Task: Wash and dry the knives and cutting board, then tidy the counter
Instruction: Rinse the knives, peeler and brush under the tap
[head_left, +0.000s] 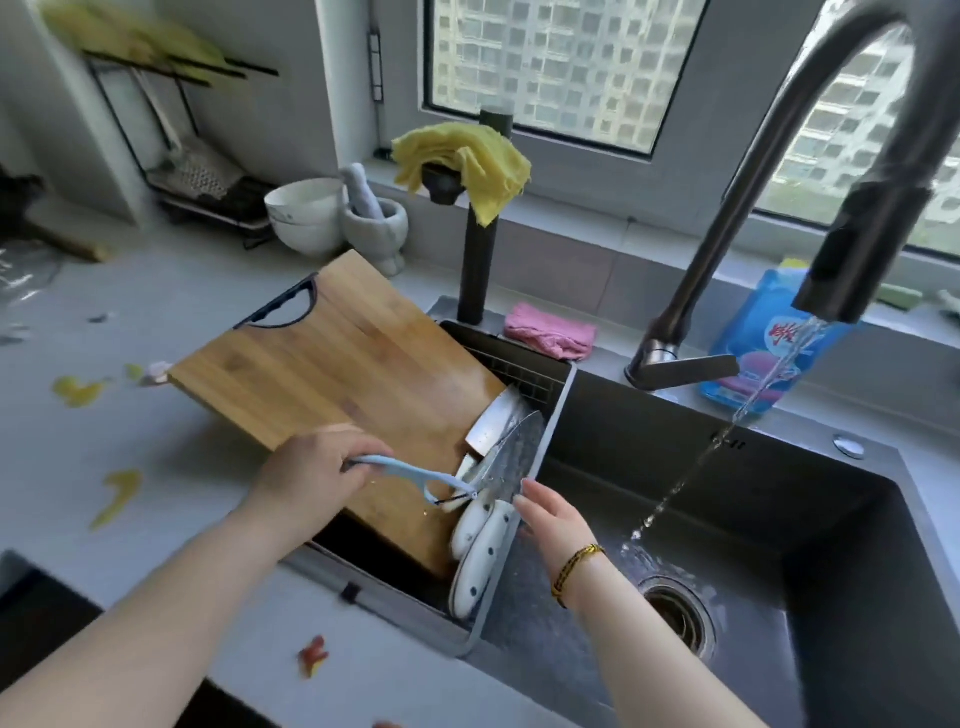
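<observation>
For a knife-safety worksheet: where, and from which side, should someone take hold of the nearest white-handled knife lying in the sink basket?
Take it by the white handle, coming from the near right, over the basket rim. The handle end points toward the person. The blade points away, alongside the cutting board.
</observation>
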